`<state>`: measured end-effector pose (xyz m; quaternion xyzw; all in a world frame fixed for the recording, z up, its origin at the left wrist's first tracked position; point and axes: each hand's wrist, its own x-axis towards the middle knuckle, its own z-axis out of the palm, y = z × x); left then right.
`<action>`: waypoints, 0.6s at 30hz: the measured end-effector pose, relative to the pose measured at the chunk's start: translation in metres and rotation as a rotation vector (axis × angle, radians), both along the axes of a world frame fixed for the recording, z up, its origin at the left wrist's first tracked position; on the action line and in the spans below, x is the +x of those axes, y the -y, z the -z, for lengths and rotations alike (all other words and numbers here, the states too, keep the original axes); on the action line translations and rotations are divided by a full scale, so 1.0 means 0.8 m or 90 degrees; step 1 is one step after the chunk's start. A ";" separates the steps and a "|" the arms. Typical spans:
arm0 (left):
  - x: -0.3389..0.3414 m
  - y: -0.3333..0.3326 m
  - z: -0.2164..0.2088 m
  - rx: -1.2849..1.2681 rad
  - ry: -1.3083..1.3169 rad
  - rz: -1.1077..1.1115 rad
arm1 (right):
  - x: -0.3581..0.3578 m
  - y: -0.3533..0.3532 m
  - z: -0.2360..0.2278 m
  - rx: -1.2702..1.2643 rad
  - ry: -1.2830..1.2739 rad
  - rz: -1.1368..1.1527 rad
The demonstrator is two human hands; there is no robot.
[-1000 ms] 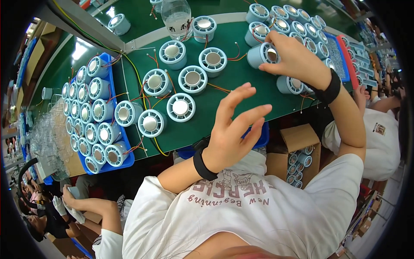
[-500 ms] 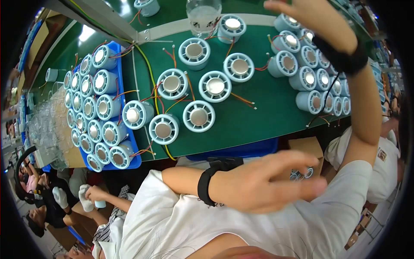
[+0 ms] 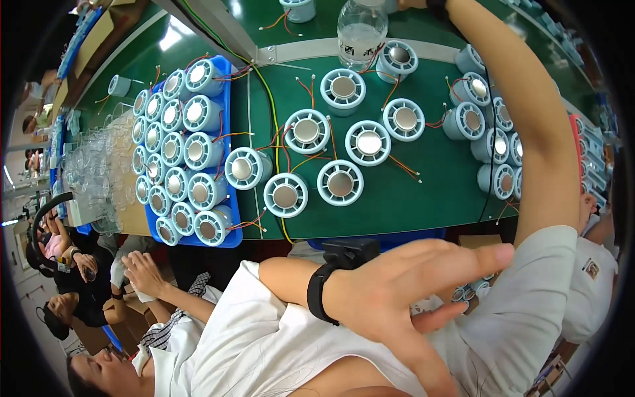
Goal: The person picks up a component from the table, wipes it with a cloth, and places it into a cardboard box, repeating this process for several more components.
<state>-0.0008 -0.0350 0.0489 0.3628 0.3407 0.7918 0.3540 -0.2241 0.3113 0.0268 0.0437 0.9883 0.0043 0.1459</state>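
Observation:
My left hand (image 3: 413,288) hovers in front of my chest, below the table's near edge, fingers stretched apart and holding nothing. My right arm reaches across the right side to the far part of the table. Only a bit of my right hand (image 3: 413,3) shows at the top edge, beside a clear bottle (image 3: 362,36) and a small light-blue surface; its fingers are cut off. Between the arms, several light-blue round motor housings (image 3: 340,183) with silver discs and thin coloured wires stand on the green table (image 3: 410,212).
On the left, a blue tray (image 3: 228,239) holds rows of the same housings; clear plastic cups (image 3: 92,165) are heaped beyond it. More housings (image 3: 496,145) stand under my right arm. A metal post (image 3: 221,26) and a yellow-green cable (image 3: 274,132) cross the table. Co-workers sit nearby.
The view has shifted, so the table's things appear further right. My right hand has moved from above the right-hand housings to the far edge near the bottle. My left fingers have spread wider.

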 end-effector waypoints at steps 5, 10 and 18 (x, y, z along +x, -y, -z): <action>-0.013 -0.002 0.039 0.019 -0.592 -0.252 | 0.139 0.033 -0.101 -0.458 -0.209 -0.331; -0.018 -0.009 0.047 -0.172 -0.586 -0.412 | 0.252 0.130 -0.157 -0.228 -0.004 0.209; -0.010 -0.021 0.063 -0.168 -0.557 -0.339 | 0.370 0.137 -0.121 -0.512 0.027 0.118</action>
